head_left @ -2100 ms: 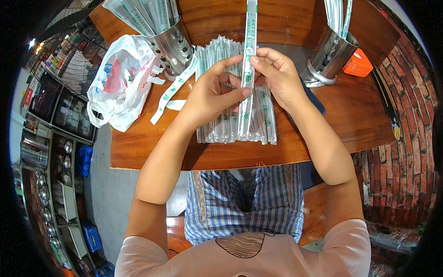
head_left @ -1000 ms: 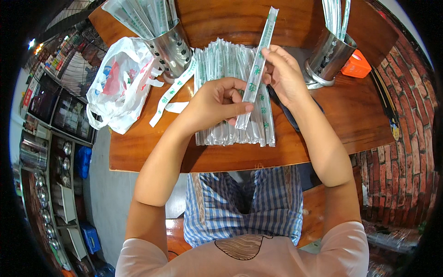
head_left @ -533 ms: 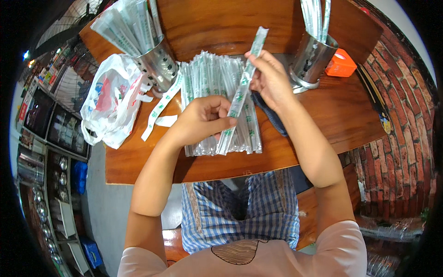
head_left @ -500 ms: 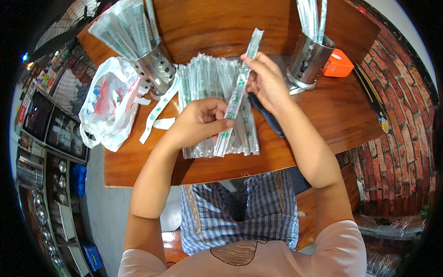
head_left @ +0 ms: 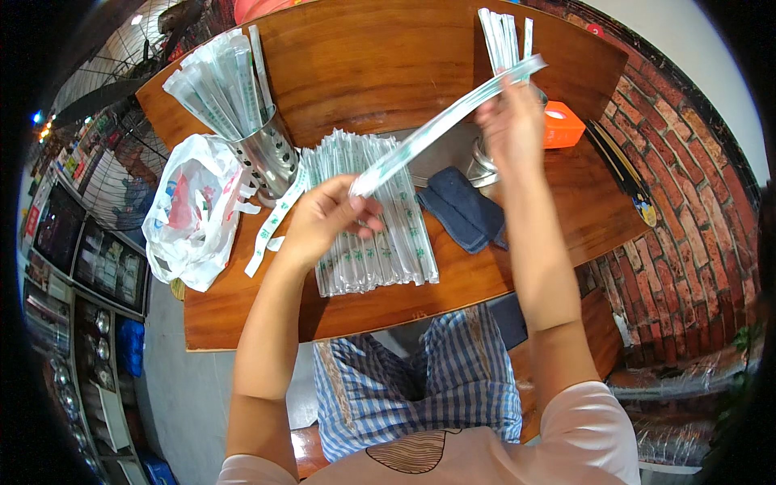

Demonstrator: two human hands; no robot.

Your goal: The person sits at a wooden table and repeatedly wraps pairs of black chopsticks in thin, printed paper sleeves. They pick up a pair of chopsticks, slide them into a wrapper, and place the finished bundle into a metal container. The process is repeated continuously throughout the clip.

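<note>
Ideally, the packet (head_left: 437, 132), held near its ends by the left hand (head_left: 327, 217) and right hand (head_left: 515, 125), was gripped lightly, kept straight and carried clear of the pile (head_left: 377, 255).

Chopstick packets (head_left: 380, 259) lie piled on the table (head_left: 477, 283), our hub! Out at 9 o'clock, the plastic bag (head_left: 194, 214), with 1 strip (head_left: 273, 230) between it and the pile. Up at 10, a utensil holder (head_left: 267, 162) with more packets (head_left: 218, 93) standing in it. At 3, just beside the pile, the cloth (head_left: 462, 208); at 2, another holder (head_left: 483, 170), partly behind the right hand (head_left: 516, 129), and beyond, the box (head_left: 564, 127). The held packet (head_left: 440, 132) slants across 1 o'clock!
</note>
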